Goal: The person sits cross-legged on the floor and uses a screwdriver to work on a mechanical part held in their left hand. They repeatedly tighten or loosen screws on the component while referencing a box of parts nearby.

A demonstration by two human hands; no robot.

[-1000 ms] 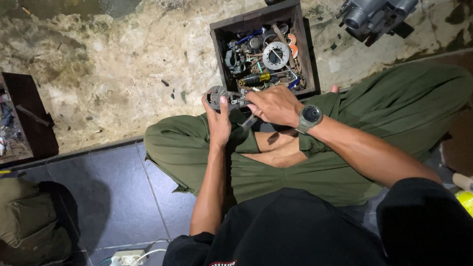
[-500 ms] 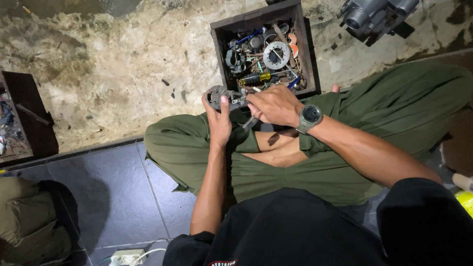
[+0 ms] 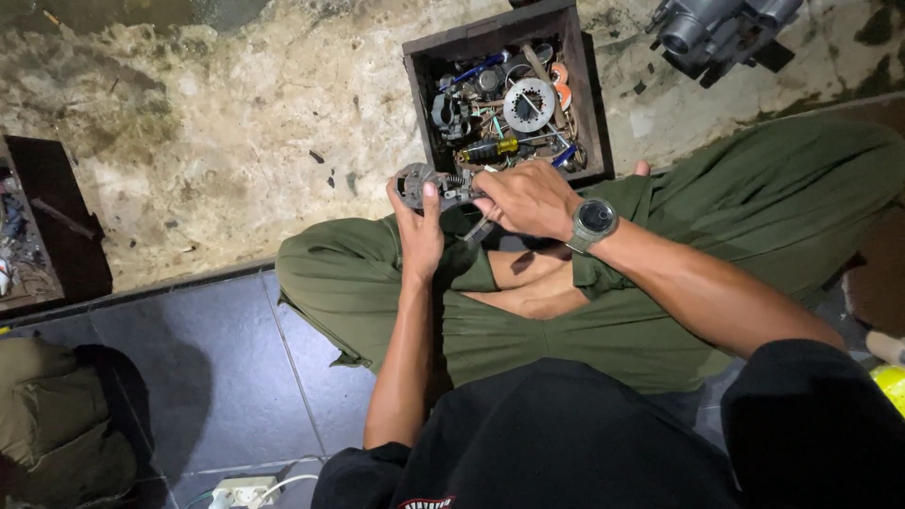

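Observation:
I sit cross-legged in green trousers. My left hand (image 3: 419, 231) grips a small grey metal part with a spring (image 3: 426, 183), holding it over my left knee. My right hand (image 3: 528, 196), with a grey watch on the wrist, closes over the right end of the same part; a thin metal tool pokes out below its fingers. Just beyond both hands stands a dark wooden box (image 3: 415, 75) full of tools and metal pieces, including a toothed disc (image 3: 528, 104) and a yellow-handled screwdriver (image 3: 490, 149).
A grey engine-like casting (image 3: 716, 28) lies on the rough concrete at the top right. Another dark box (image 3: 57, 236) of parts sits at the left edge. Dark floor tiles, a green bag (image 3: 57, 434) and a white power strip (image 3: 240, 490) lie near me.
Both hands stay on the metal part with only slight shifts of the fingers; nothing else has moved.

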